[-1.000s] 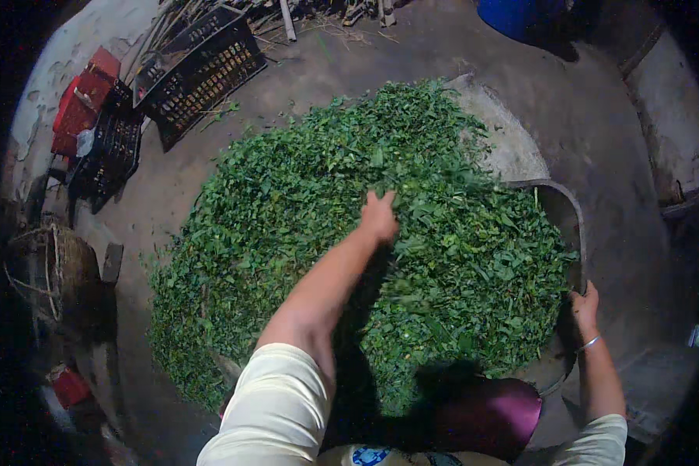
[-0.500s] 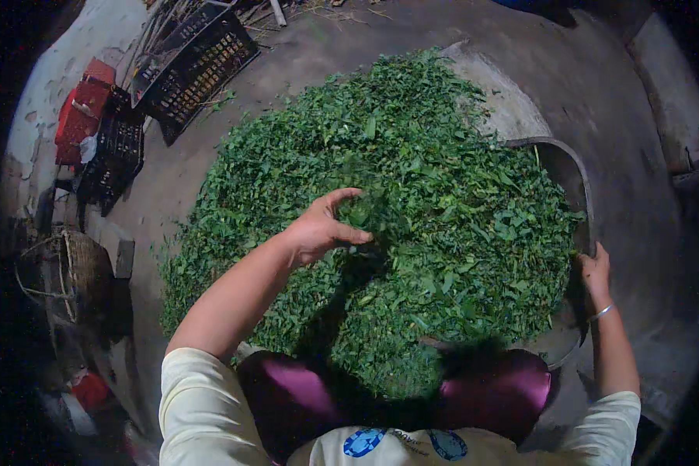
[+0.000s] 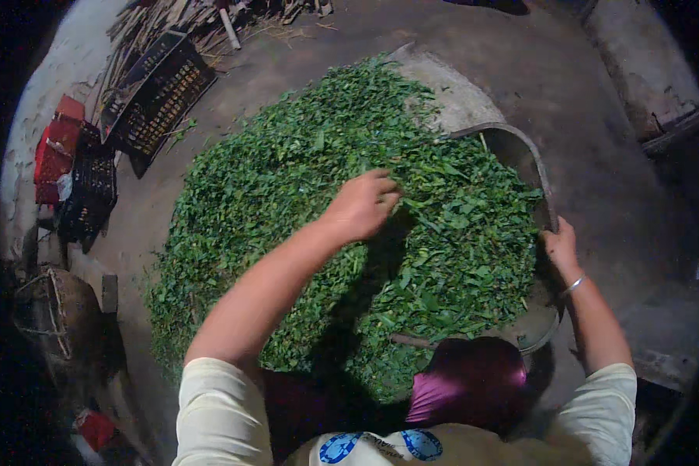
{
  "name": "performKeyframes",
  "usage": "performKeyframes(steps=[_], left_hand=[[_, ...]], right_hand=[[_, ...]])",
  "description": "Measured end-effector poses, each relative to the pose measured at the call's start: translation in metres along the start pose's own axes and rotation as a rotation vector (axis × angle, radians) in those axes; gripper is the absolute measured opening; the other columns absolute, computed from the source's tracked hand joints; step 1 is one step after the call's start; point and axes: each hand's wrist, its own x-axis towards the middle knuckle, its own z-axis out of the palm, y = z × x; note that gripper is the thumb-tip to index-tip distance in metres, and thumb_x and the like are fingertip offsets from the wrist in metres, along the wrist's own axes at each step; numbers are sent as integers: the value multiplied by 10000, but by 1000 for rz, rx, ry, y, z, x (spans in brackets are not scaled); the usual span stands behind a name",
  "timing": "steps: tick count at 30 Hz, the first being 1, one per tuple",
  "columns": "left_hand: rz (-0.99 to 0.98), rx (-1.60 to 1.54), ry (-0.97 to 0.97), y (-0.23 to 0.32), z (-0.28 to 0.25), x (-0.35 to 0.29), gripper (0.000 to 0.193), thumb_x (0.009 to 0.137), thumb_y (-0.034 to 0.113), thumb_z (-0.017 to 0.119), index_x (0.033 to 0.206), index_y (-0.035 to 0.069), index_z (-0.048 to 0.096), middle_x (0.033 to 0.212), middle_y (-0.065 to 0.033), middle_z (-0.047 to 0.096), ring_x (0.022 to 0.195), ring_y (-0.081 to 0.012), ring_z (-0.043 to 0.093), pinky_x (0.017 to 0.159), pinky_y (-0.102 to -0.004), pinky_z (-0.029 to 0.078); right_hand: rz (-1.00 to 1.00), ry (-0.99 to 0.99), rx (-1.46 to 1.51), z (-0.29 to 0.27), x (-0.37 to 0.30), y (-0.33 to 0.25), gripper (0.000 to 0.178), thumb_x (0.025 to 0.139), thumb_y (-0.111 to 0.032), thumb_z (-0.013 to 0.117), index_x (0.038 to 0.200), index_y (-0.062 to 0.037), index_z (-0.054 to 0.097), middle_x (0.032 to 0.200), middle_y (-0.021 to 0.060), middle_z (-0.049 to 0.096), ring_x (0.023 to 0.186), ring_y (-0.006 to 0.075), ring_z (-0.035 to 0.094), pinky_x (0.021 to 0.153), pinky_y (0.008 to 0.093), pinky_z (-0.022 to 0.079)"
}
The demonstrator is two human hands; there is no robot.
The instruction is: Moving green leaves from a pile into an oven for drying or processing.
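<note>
A broad heap of chopped green leaves (image 3: 272, 194) spreads on the floor in front of me, some of it inside a wide grey basin (image 3: 537, 155) at the right. My left hand (image 3: 363, 206) reaches over the middle of the heap, its fingers curled in; whatever they may hold is hidden. At the basin's right side, my right hand (image 3: 565, 252) grips the curved rim, with a silver bangle on that wrist. Leaves cover much of the basin's inside.
Black plastic crates (image 3: 159, 97) stand at the far left, one with a red bundle (image 3: 60, 147) on it. A woven basket (image 3: 74, 311) sits at the left. Sticks (image 3: 179, 19) lie along the back. A pale sheet (image 3: 450, 93) shows beyond the heap.
My left hand has moved rightward over the heap, and its spread fingers have curled. The right hand keeps hold of the basin rim. The whole view has shifted, moving the surroundings leftward.
</note>
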Motion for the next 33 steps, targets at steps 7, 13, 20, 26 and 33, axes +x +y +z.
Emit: performKeyframes(steps=[7,13,20,26,33], left_hand=[[-83,123,99,42,73,72,282,646,44,519,927,59,537,938,-175,497,860,-321,489,742,-384,409],[72,101,46,35,17,20,191,684,165,578,831,43,562,826,-159,524,883,-316,463,751,-380,375],[-523,-1047,-25,-9,-27,-39,166,761,253,551,796,91,540,836,2,544,856,-99,473,657,-252,370],[-487,-1480,222,-55,-39,-84,161,806,244,471,794,85,494,826,-25,561,614,-134,468,581,-252,378],[-645,-720,338,-91,-24,-128,237,803,249,440,897,46,519,850,-42,502,710,-122,418,594,-275,361]], right_hand=[[-78,53,16,6,-2,-6,235,603,-85,523,806,32,503,714,189,542,645,316,519,631,332,410],[-8,26,102,-3,-1,-3,224,608,-79,516,808,20,511,699,183,539,658,312,521,605,340,408],[-126,76,-135,4,6,23,298,624,-140,567,846,45,496,725,180,550,649,300,520,603,349,407],[50,-40,15,-4,4,0,288,626,-114,563,856,49,505,743,164,566,652,278,531,635,326,414],[-14,9,-68,-1,5,-2,219,636,-51,512,836,37,506,714,150,560,636,249,525,618,316,407]])
